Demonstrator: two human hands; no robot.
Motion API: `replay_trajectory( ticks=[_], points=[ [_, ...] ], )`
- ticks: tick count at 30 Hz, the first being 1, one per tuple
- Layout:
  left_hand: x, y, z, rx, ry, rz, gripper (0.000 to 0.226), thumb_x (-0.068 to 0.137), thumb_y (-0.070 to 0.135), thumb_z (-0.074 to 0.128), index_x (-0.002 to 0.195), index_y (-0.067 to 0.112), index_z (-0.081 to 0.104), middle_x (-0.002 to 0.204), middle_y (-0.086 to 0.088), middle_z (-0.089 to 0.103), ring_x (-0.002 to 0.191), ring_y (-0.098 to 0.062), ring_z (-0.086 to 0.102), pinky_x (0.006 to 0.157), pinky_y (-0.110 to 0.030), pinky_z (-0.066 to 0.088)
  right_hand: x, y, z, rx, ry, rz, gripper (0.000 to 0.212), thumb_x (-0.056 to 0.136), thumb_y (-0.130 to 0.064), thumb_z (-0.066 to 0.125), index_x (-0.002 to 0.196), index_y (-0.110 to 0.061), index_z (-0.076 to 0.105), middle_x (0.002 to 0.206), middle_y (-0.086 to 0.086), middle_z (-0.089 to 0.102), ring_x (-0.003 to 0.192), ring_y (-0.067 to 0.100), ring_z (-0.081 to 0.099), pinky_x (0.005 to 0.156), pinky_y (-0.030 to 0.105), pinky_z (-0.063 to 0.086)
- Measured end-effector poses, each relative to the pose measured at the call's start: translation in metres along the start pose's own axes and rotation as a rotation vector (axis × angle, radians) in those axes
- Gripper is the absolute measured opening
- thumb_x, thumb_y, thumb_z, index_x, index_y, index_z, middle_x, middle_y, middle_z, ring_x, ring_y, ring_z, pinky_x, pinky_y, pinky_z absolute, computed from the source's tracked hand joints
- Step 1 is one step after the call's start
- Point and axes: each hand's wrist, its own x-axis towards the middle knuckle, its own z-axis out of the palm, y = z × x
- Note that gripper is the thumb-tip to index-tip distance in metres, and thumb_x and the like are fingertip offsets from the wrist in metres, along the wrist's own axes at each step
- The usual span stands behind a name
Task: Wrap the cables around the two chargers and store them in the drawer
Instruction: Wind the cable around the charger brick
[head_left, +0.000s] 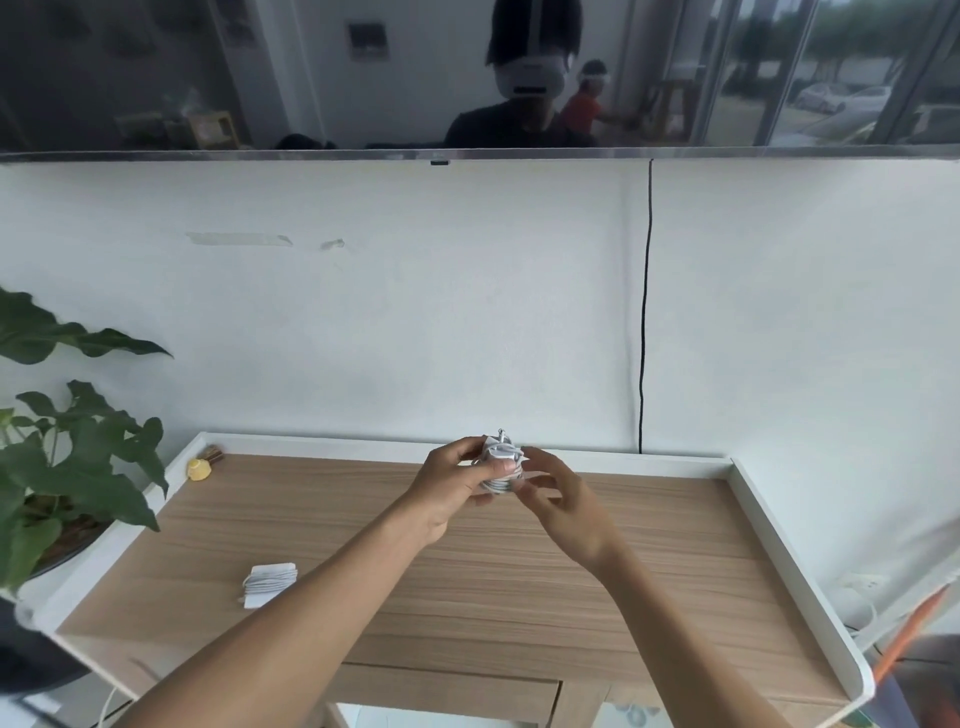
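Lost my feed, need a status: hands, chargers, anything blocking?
Left hand grips one charger, cable wound round it. Right hand at the wrap, grip unclear. Other charger, wrapped, lies on desk, left side. Nothing in the way.

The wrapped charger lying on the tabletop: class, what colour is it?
The wrapped charger is white; the head view shows it best.

A charger (269, 584) lies on the table (467, 597) at front left. A second charger (500, 462) is held above the table's back middle, left grip (452, 488) on its left, right grip (561, 499) on its right. A plant (78, 467) stands left of the table; a cord (644, 312) hangs down the wall behind.
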Motion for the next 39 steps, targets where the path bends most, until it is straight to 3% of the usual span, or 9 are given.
replay_trajectory(
  ticks=[3,6,9,13,17,23,32,35,39],
  points=[
    [-0.003,-0.003,-0.006,-0.102,-0.007,-0.088,0.025,0.079,0.017,0.076,0.104,0.017,0.071,0.105,-0.006,0.073,0.092,-0.021,0.068,0.089,-0.042,0.054,0.003,0.003,0.009,-0.002,-0.055,-0.001,0.043,0.086,-0.039,0.068,0.126,-0.034,0.053,0.118,-0.015,0.063,0.109,0.006,0.059,0.076,0.016,0.052],
    [-0.008,-0.011,-0.015,-0.176,0.057,-0.138,0.021,0.080,0.021,0.076,0.100,0.018,0.073,0.102,-0.006,0.074,0.091,-0.019,0.067,0.071,-0.031,0.057,0.008,0.007,0.023,-0.041,-0.080,0.019,0.052,0.076,-0.042,0.076,0.121,-0.045,0.048,0.119,-0.014,0.059,0.108,0.005,0.057,0.083,0.028,0.055],
    [-0.013,-0.021,-0.021,-0.193,0.145,-0.187,0.018,0.079,0.024,0.076,0.096,0.020,0.074,0.100,-0.003,0.075,0.088,-0.016,0.066,0.065,-0.026,0.051,0.009,0.013,0.038,-0.095,-0.081,0.024,0.066,0.071,-0.041,0.081,0.127,-0.038,0.046,0.118,-0.016,0.055,0.104,0.006,0.057,0.082,0.033,0.057],
    [-0.018,-0.036,-0.039,-0.240,0.249,-0.246,0.012,0.078,0.027,0.077,0.088,0.021,0.073,0.086,0.002,0.073,0.080,-0.014,0.062,0.071,-0.030,0.049,0.015,0.018,0.071,-0.104,-0.077,-0.024,0.057,0.074,-0.026,0.081,0.122,-0.032,0.052,0.109,-0.009,0.062,0.093,0.011,0.064,0.072,0.023,0.056],
    [-0.020,-0.048,-0.062,-0.292,0.321,-0.286,0.016,0.079,0.030,0.076,0.090,0.019,0.073,0.083,0.001,0.073,0.077,-0.015,0.064,0.085,-0.037,0.054,0.022,0.020,0.103,-0.051,-0.103,-0.006,0.045,0.080,-0.011,0.075,0.121,-0.017,0.056,0.096,-0.008,0.066,0.080,-0.004,0.064,0.067,0.009,0.049],
    [-0.011,-0.063,-0.106,-0.296,0.404,-0.293,0.026,0.081,0.034,0.074,0.101,0.017,0.068,0.085,-0.003,0.072,0.076,-0.018,0.067,0.086,-0.040,0.055,0.042,0.020,0.140,-0.024,-0.162,0.017,0.036,0.083,-0.006,0.071,0.114,-0.021,0.059,0.091,-0.013,0.068,0.076,-0.008,0.064,0.066,0.006,0.048],
    [0.016,-0.097,-0.172,-0.199,0.395,-0.365,0.022,0.082,0.036,0.073,0.095,0.019,0.068,0.099,-0.005,0.070,0.093,-0.020,0.066,0.088,-0.037,0.056,0.083,0.044,0.189,-0.035,-0.226,0.134,0.041,0.086,-0.006,0.067,0.117,-0.029,0.055,0.110,-0.007,0.061,0.084,0.002,0.068,0.061,0.013,0.051],
    [0.023,-0.111,-0.191,-0.143,0.346,-0.403,0.021,0.082,0.034,0.075,0.097,0.020,0.069,0.085,0.000,0.063,0.078,-0.012,0.058,0.083,-0.032,0.054,0.094,0.062,0.200,-0.075,-0.223,0.199,0.056,0.083,-0.001,0.068,0.127,-0.028,0.047,0.113,-0.007,0.048,0.087,0.009,0.067,0.059,0.019,0.053],
    [0.029,-0.132,-0.213,-0.013,0.199,-0.456,0.036,0.079,0.020,0.079,0.113,0.016,0.067,0.081,0.001,0.062,0.071,-0.010,0.057,0.074,-0.027,0.055,0.107,0.091,0.206,-0.154,-0.287,0.244,0.059,0.079,0.005,0.068,0.123,-0.029,0.049,0.113,0.005,0.053,0.091,0.020,0.066,0.065,0.022,0.053]
  ],
)
